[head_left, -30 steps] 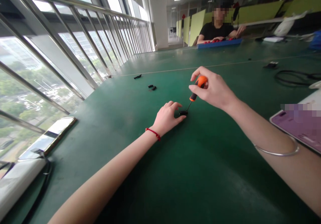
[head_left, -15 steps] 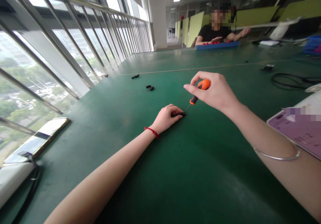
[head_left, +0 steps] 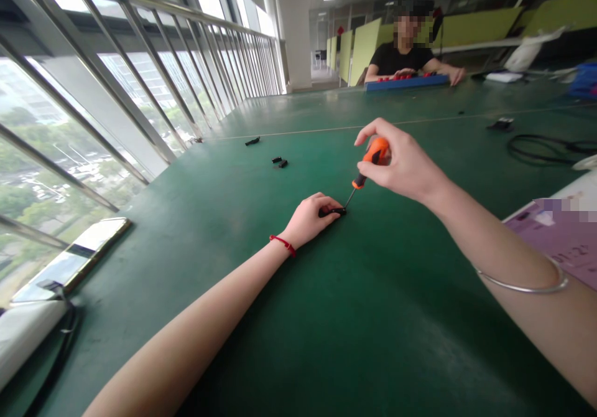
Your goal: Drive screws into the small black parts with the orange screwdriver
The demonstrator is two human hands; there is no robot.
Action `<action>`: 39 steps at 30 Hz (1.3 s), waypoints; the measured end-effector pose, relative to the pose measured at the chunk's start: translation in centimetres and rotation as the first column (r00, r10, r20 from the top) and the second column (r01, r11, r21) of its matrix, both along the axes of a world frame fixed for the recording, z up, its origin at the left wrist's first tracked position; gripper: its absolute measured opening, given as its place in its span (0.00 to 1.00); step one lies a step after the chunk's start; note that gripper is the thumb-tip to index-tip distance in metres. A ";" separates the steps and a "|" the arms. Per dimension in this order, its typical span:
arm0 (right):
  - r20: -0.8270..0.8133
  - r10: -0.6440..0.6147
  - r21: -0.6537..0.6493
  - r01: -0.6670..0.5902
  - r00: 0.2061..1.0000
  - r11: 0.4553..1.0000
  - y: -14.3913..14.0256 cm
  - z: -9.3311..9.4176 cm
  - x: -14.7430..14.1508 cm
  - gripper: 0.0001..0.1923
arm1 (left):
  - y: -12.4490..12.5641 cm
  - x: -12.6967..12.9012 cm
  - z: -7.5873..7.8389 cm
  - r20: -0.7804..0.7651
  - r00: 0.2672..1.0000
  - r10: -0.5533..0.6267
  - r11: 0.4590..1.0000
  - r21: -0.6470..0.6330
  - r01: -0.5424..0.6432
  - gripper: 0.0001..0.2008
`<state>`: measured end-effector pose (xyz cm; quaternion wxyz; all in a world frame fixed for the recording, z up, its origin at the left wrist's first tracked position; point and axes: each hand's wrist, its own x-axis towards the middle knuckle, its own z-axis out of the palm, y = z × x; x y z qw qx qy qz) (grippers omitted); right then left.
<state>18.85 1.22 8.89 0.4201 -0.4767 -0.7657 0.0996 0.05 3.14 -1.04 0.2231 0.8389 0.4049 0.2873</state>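
- The left hand (head_left: 308, 218) lay on the green table (head_left: 298, 317), its fingers pinched on a small black part (head_left: 332, 212) well in from the window edge.
- The right hand (head_left: 402, 163) hovered above, fingers clamped round the orange handle of a screwdriver (head_left: 368, 163).
- The screwdriver leaned down to the left, its tip touching the part.
- More black bits (head_left: 280, 162) lay farther on; another (head_left: 252, 141) sat toward the window edge.
- A phone (head_left: 77, 259) rested at the window edge, a cable (head_left: 545, 146) near the right edge.
- At the far edge a person (head_left: 405, 59) sat with hands by a blue tray (head_left: 407, 82).
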 end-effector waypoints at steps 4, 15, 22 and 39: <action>-0.008 0.020 -0.036 -0.021 1.000 0.999 0.2 -0.1 0.2 0.12 | 0.0 0.0 0.0 0.001 1.000 -0.001 1.000 0.014 0.001 0.10; -0.058 0.016 -0.062 -0.019 0.998 0.998 0.2 -0.3 0.1 0.12 | -0.1 0.1 0.1 -0.007 1.000 0.009 1.000 0.014 -0.009 0.10; -0.050 0.045 -0.059 -0.048 0.998 0.997 0.6 -0.6 0.1 0.09 | -0.2 0.1 0.1 -0.011 1.000 0.009 1.000 -0.004 -0.009 0.10; -0.008 0.024 -0.012 -0.025 1.000 1.000 0.0 -0.2 -0.1 0.13 | -0.1 0.0 0.0 -0.012 1.000 0.004 1.000 0.006 -0.004 0.10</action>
